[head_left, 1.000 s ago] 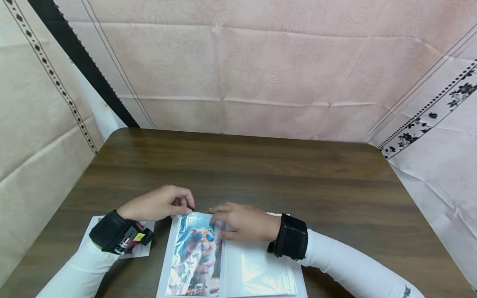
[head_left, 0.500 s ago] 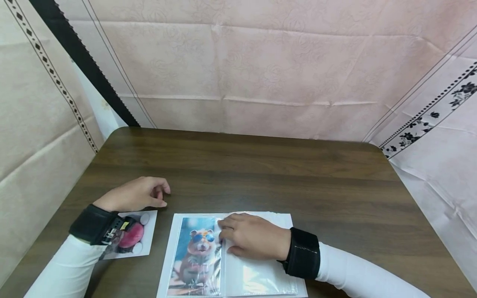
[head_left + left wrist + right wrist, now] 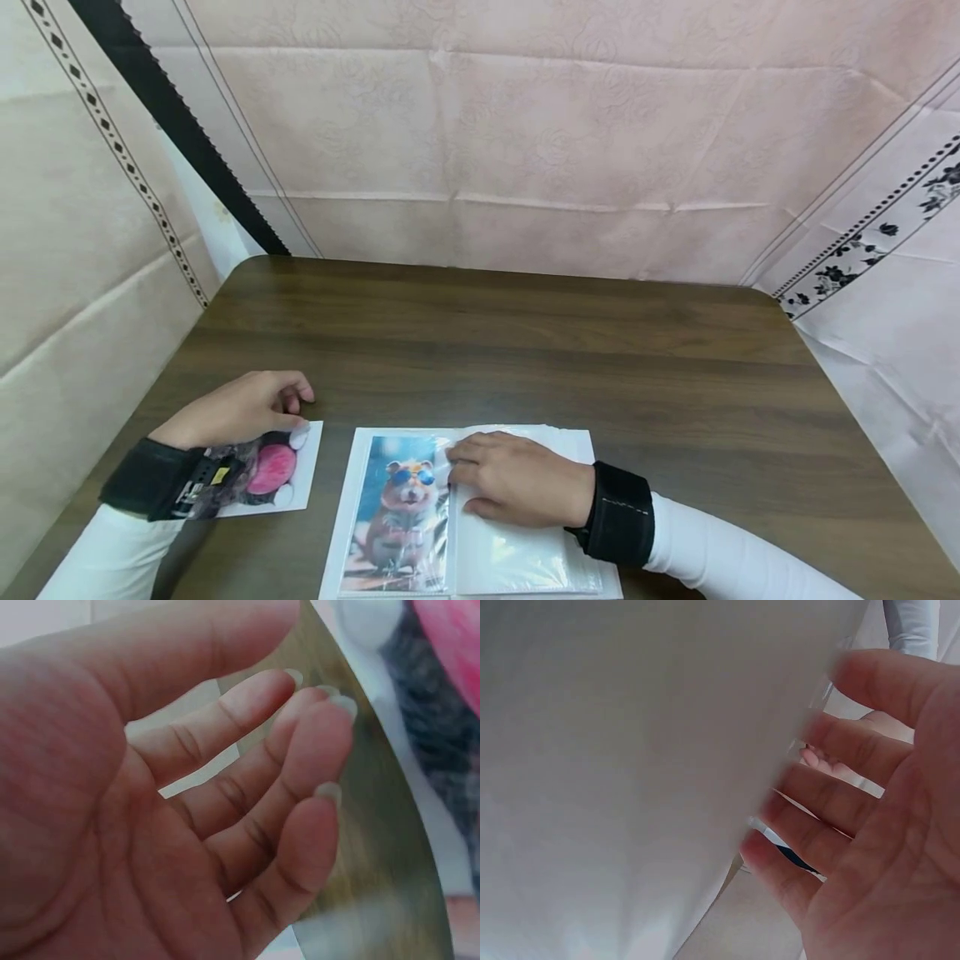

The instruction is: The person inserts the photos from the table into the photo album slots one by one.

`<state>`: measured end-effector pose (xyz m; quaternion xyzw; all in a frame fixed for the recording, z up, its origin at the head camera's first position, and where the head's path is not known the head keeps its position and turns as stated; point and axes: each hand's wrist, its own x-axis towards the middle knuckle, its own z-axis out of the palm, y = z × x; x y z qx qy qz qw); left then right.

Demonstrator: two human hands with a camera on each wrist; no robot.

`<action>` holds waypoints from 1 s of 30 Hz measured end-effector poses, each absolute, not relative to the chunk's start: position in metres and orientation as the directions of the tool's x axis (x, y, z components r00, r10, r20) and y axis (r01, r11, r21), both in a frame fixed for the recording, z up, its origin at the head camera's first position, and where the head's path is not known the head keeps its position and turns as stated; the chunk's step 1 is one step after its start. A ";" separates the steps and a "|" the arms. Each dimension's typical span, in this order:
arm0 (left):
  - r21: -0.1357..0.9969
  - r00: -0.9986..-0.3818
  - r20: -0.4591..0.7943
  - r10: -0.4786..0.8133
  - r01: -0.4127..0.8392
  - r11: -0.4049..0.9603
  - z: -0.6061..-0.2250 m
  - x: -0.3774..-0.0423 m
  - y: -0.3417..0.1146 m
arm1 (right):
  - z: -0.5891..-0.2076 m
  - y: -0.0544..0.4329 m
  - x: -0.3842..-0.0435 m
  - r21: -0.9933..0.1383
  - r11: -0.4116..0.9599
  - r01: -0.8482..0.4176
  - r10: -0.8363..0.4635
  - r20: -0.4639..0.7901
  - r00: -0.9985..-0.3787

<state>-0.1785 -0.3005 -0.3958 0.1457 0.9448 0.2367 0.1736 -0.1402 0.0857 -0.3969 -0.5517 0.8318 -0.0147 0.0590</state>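
An open photo album (image 3: 335,533) with clear sleeves lies at the table's near edge. Its left pocket holds a picture of a furry animal in blue sunglasses (image 3: 401,521); the right page is white under shiny plastic. My right hand (image 3: 517,479) rests on the album, fingertips at the fold between the pages. To the left lies a loose photo (image 3: 272,471) with a pink round shape, partly hidden by my left wrist. Over its far edge hovers my left hand (image 3: 240,408), fingers loosely bent, thumb tip overlapping the corner. The left wrist view shows nothing between these fingers (image 3: 311,750).
The brown wooden table (image 3: 480,350) stretches behind the album to a pale cloth backdrop (image 3: 525,150). A strip of bare tabletop separates the loose photo from the album. Both wrists wear black straps (image 3: 618,512).
My left hand has left the album's top edge and moved left to the loose photo. My right hand has shifted slightly right and settled on the album, and the left sleeve now lies flatter.
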 end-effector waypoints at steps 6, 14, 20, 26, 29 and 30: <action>0.454 -0.922 -0.254 0.293 0.154 0.877 -0.399 -0.169 -0.313 | -0.397 0.087 -0.140 -0.117 0.402 -0.908 -0.914 -0.103 -0.392; 0.399 -0.940 -0.276 0.203 0.080 0.913 -0.405 -0.153 -0.341 | -0.395 0.086 -0.139 -0.113 0.421 -0.900 -0.904 -0.125 -0.408; 0.342 -0.965 -0.220 0.146 0.064 0.938 -0.410 -0.142 -0.362 | -0.395 0.088 -0.136 -0.123 0.416 -0.901 -0.907 -0.121 -0.403; 0.314 -0.974 -0.195 0.117 0.051 0.948 -0.415 -0.136 -0.376 | -0.394 0.090 -0.133 -0.120 0.418 -0.901 -0.906 -0.126 -0.403; 0.322 -0.976 -0.190 0.104 0.038 0.946 -0.418 -0.135 -0.380 | -0.394 0.092 -0.132 -0.124 0.418 -0.900 -0.906 -0.127 -0.403; 0.324 -0.977 -0.185 0.103 0.039 0.945 -0.419 -0.135 -0.380 | -0.394 0.092 -0.131 -0.124 0.419 -0.900 -0.906 -0.127 -0.404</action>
